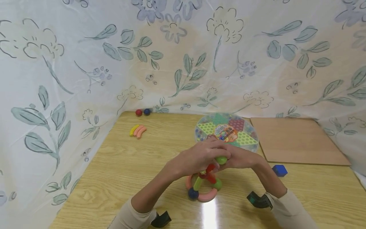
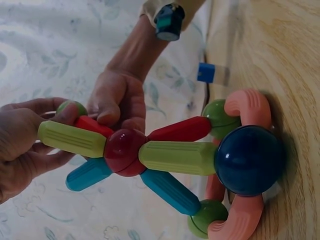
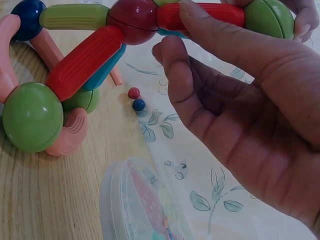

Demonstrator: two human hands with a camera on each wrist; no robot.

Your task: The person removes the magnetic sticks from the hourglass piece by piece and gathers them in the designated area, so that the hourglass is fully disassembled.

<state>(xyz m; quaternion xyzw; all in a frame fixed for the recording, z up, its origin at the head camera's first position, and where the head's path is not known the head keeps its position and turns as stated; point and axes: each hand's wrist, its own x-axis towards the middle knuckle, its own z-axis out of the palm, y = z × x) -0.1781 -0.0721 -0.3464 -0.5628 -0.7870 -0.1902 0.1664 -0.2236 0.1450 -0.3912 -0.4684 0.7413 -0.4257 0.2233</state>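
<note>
A magnetic stick-and-ball structure (image 1: pixel 198 183) stands on the table below both hands. Its base is a ring of salmon curved sticks with a dark blue ball (image 2: pixel 250 160) and green balls. Straight sticks rise from there to a dark red ball (image 2: pixel 126 152), from which a lime stick (image 2: pixel 72 139), a blue stick (image 2: pixel 89 174) and a red stick (image 3: pixel 215 15) point upward. A green ball (image 3: pixel 270 19) caps this red stick, and my left hand (image 1: pixel 203 154) holds that ball in its fingers. My right hand (image 1: pixel 241 157) pinches the red stick between thumb and fingers.
Behind the hands lies a round Chinese checkers board (image 1: pixel 206 127). To the right are a brown board (image 1: pixel 297 140) and a blue block (image 1: pixel 280 170). Curved sticks (image 1: pixel 138 131), a red ball (image 1: pixel 138 112) and a blue ball (image 1: pixel 147 112) lie at the back left.
</note>
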